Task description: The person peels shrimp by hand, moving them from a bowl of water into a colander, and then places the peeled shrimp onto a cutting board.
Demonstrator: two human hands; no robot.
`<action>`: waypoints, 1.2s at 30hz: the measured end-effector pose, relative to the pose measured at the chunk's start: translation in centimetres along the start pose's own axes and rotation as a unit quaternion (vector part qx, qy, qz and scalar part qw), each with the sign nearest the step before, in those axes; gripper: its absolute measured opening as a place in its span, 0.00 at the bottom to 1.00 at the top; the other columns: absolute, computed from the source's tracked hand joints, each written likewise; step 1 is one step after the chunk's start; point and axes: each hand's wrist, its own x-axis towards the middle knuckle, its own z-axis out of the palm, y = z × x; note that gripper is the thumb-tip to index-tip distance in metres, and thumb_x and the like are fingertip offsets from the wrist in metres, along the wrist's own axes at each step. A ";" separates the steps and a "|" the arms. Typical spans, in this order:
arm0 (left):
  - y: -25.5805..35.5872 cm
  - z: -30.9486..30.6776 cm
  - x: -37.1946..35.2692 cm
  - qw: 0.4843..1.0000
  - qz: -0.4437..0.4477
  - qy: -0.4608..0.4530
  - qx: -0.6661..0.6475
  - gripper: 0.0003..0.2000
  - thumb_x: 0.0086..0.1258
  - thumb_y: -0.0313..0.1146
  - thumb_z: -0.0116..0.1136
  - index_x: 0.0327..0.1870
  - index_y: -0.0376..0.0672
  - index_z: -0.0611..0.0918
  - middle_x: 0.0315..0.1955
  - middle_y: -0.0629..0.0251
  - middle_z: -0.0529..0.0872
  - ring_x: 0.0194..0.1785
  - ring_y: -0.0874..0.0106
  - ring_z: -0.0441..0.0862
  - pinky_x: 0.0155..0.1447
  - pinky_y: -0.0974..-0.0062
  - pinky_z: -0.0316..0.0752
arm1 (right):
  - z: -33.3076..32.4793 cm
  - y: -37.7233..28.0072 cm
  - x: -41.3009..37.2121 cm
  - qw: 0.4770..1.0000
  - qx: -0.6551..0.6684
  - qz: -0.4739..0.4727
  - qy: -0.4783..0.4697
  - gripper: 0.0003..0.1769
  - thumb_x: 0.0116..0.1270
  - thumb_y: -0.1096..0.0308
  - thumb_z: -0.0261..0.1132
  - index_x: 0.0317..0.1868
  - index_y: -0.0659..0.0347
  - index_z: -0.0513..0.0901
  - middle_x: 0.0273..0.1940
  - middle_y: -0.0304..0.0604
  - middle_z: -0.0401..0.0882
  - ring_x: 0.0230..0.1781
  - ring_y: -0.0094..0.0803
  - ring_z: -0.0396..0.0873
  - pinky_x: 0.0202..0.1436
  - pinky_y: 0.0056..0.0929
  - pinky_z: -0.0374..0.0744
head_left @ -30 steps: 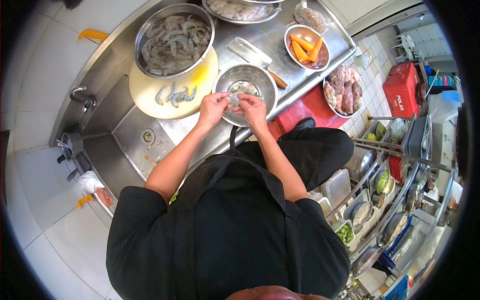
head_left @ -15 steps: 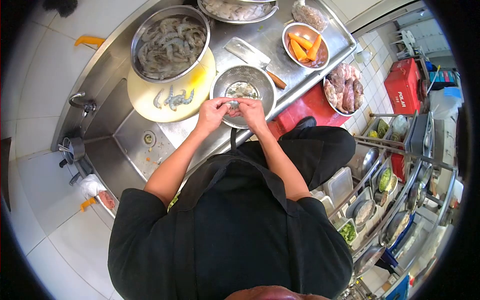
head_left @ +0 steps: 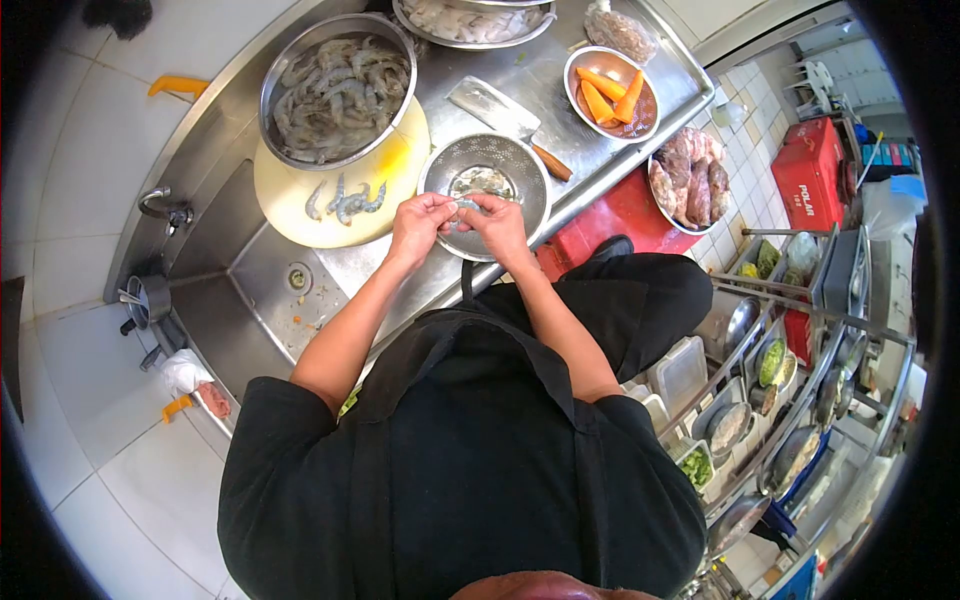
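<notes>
Holding a single shrimp (head_left: 465, 205), the left hand (head_left: 413, 228) and right hand (head_left: 500, 226) meet with fingertips closed in a narrow pinch, one hand at each side of it. The shrimp is small, grey-blue and glossy; the fingers cover much of its body, so its full outline cannot be read. It is located above the near part of a perforated metal colander (head_left: 532, 172), which has pale, wet matter at its base.

Left of the colander, a round cutting board (head_left: 283, 190) bears a small group of shrimps (head_left: 355, 203) and one separate curved piece (head_left: 314, 201). A metal bowl (head_left: 335, 28) filled with grey shrimps occupies the far portion of the board. Just beyond the colander lies a cleaver (head_left: 492, 106), its wooden handle angled to the right and toward the person. A bowl of carrot pieces (head_left: 602, 88) stands farther right.

Long axis of the held shrimp: apparently crosswise, from hand to hand. Which end points left cannot be determined.
</notes>
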 end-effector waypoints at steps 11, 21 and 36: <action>1.6 0.1 0.0 0.997 0.021 0.055 -0.052 0.07 0.70 0.28 0.63 0.43 0.34 0.85 0.29 0.65 0.87 0.28 0.81 0.78 0.34 0.82 0.75 | -3.4 0.8 0.5 0.932 -0.334 -0.120 0.074 0.18 0.56 0.70 0.69 0.49 0.65 0.87 0.45 0.63 0.84 0.49 0.58 0.82 0.56 0.43 0.80; 0.2 0.9 1.2 0.999 0.018 -0.033 -0.024 0.07 0.68 0.30 0.67 0.38 0.35 0.86 0.30 0.68 0.87 0.32 0.80 0.79 0.42 0.81 0.74 | -0.8 0.2 -0.3 0.990 -0.062 -0.121 0.027 0.16 0.64 0.71 0.69 0.51 0.66 0.87 0.50 0.53 0.86 0.47 0.35 0.86 0.52 0.30 0.81; -1.8 2.9 -0.2 0.919 0.301 0.032 0.254 0.16 0.61 0.24 0.65 0.52 0.34 0.85 0.41 0.48 0.88 0.44 0.54 0.86 0.50 0.68 0.80 | -0.6 -1.2 -0.5 0.949 -0.281 -0.079 0.117 0.13 0.61 0.68 0.65 0.39 0.68 0.88 0.31 0.57 0.86 0.32 0.46 0.88 0.38 0.36 0.83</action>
